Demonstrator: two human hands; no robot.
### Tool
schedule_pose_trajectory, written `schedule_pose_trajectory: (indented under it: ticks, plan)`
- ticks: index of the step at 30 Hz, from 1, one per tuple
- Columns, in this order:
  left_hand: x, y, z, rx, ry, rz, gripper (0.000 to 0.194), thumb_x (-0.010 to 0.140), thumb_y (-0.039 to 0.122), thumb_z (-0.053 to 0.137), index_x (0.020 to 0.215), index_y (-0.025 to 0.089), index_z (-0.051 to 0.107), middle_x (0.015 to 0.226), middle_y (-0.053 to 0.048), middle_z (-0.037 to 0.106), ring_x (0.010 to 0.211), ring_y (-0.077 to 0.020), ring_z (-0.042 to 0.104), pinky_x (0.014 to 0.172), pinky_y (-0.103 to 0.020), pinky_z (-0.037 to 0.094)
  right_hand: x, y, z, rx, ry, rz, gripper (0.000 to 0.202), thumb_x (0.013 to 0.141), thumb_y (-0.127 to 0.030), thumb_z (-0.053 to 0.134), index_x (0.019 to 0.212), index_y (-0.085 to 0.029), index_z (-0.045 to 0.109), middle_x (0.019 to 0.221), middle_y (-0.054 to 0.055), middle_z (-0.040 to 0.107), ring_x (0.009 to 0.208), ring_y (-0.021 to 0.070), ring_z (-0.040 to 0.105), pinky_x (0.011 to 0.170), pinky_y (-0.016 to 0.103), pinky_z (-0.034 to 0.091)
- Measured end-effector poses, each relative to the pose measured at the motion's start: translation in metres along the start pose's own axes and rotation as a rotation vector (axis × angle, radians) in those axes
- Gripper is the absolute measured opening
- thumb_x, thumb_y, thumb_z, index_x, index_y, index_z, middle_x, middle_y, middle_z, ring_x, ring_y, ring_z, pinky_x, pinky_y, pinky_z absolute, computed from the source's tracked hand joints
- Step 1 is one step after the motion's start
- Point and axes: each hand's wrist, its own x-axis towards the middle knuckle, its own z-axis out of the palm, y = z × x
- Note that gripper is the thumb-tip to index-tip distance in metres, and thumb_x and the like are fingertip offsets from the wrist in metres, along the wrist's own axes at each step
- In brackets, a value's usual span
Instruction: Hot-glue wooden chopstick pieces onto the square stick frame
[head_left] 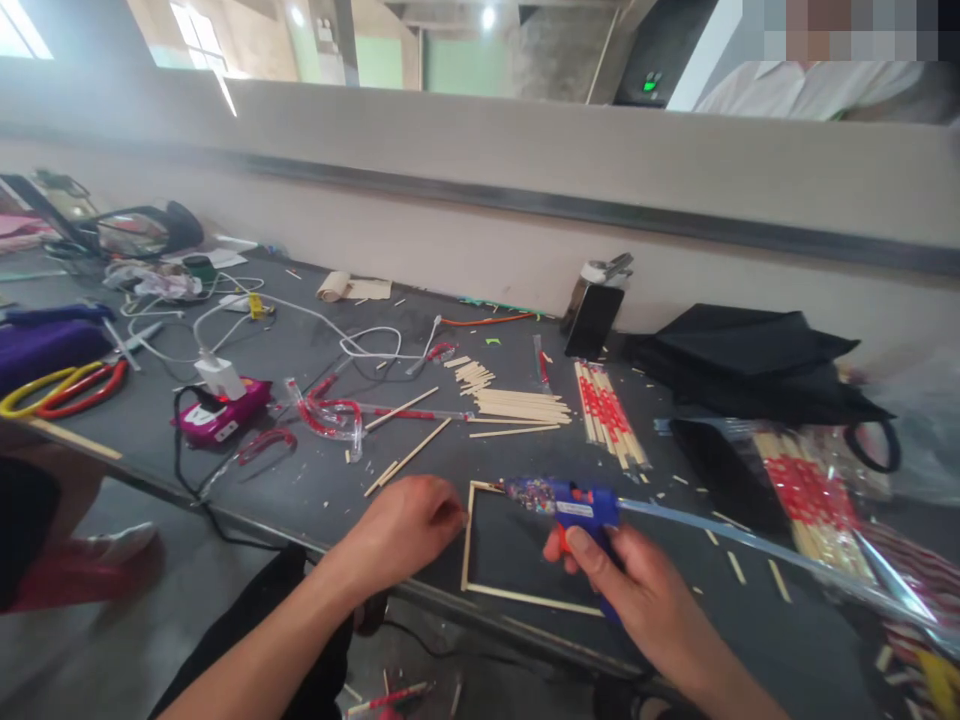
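Note:
A blue glue gun [589,505] is in my right hand [626,580], its nozzle pointing left at the top left corner of a thin wooden stick frame [467,545]. A long clear glue stick [697,524] runs out of the gun's back to the right. My left hand [416,525] is closed beside the frame's left side, fingers curled; what they may hold is hidden. Loose wooden sticks [521,405] lie in a pile beyond the frame, and two longer ones [420,450] lie beyond my left hand.
Packaged sticks [611,415] and a propped phone [595,320] stand or lie beyond the gun. A purple power strip [225,412] with cables and red-yellow scissors [82,385] are at left. Black cloth [750,360] is at right. A person [810,90] is behind the partition.

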Motion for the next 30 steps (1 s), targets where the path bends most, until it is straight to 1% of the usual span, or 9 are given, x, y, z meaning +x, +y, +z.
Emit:
schedule_pose_trajectory:
  ticks: [3,8,12,17,20,24,27,30]
  plan:
    - [0.001,0.003,0.001,0.013,-0.028,-0.014,0.017,0.083,0.028,0.054,0.076,0.021,0.067,0.069,0.0,0.062,0.059,-0.0139,0.053,0.054,-0.024,0.031,0.0,-0.004,0.0,-0.053,0.025,0.008,0.049,0.085,-0.065,0.041,0.08,-0.024,0.067,0.083,0.006,0.072,0.08,0.0232,0.065,0.077,0.032,0.05]
    - [0.004,0.002,0.003,0.016,-0.051,-0.026,0.015,0.083,0.026,0.055,0.078,0.021,0.068,0.071,-0.001,0.064,0.062,-0.0141,0.055,0.056,-0.024,0.032,0.003,-0.007,0.005,-0.064,0.011,0.03,0.05,0.083,-0.067,0.039,0.076,-0.025,0.066,0.079,0.007,0.074,0.077,0.0243,0.068,0.072,0.032,0.053]
    - [0.003,0.001,0.005,-0.003,-0.041,-0.039,0.014,0.082,0.024,0.055,0.078,0.022,0.068,0.072,-0.001,0.064,0.064,-0.0151,0.056,0.057,-0.025,0.033,0.004,-0.008,0.01,-0.084,0.013,0.031,0.05,0.083,-0.067,0.04,0.075,-0.025,0.065,0.077,0.007,0.075,0.076,0.0243,0.069,0.072,0.032,0.054]
    - [0.004,-0.001,0.007,-0.053,-0.007,-0.06,0.015,0.082,0.027,0.057,0.088,0.023,0.07,0.077,-0.003,0.067,0.069,-0.0174,0.059,0.059,-0.026,0.037,0.006,-0.006,0.015,-0.129,0.045,0.053,0.051,0.08,-0.07,0.041,0.072,-0.026,0.065,0.072,0.006,0.074,0.071,0.0239,0.069,0.068,0.032,0.055]
    - [0.006,0.001,0.007,-0.06,-0.014,-0.042,0.019,0.083,0.025,0.056,0.095,0.022,0.07,0.081,-0.004,0.067,0.075,-0.0183,0.06,0.064,-0.026,0.04,0.007,-0.006,0.015,-0.128,0.013,0.035,0.048,0.084,-0.065,0.041,0.077,-0.025,0.065,0.075,0.005,0.074,0.073,0.0227,0.07,0.071,0.03,0.055]
    - [0.006,0.005,0.006,-0.029,-0.049,-0.008,0.021,0.083,0.023,0.057,0.098,0.019,0.07,0.077,-0.003,0.066,0.076,-0.0185,0.059,0.07,-0.028,0.042,0.007,-0.007,0.014,-0.148,-0.035,0.032,0.042,0.089,-0.058,0.041,0.084,-0.023,0.064,0.079,0.004,0.074,0.077,0.0204,0.07,0.074,0.028,0.054]
    - [0.005,0.006,0.006,-0.022,-0.062,-0.01,0.02,0.082,0.022,0.058,0.098,0.019,0.07,0.077,-0.003,0.066,0.076,-0.0187,0.058,0.071,-0.029,0.042,0.007,-0.007,0.014,-0.166,-0.026,0.015,0.042,0.09,-0.057,0.04,0.084,-0.024,0.064,0.079,0.003,0.073,0.076,0.0191,0.069,0.074,0.026,0.054]
    - [0.005,0.006,0.006,-0.026,-0.066,-0.017,0.02,0.081,0.021,0.059,0.098,0.019,0.07,0.079,-0.003,0.066,0.078,-0.0186,0.058,0.071,-0.029,0.042,0.007,-0.007,0.015,-0.183,-0.029,0.034,0.042,0.09,-0.058,0.04,0.083,-0.024,0.064,0.076,0.003,0.072,0.073,0.0185,0.068,0.072,0.026,0.054]
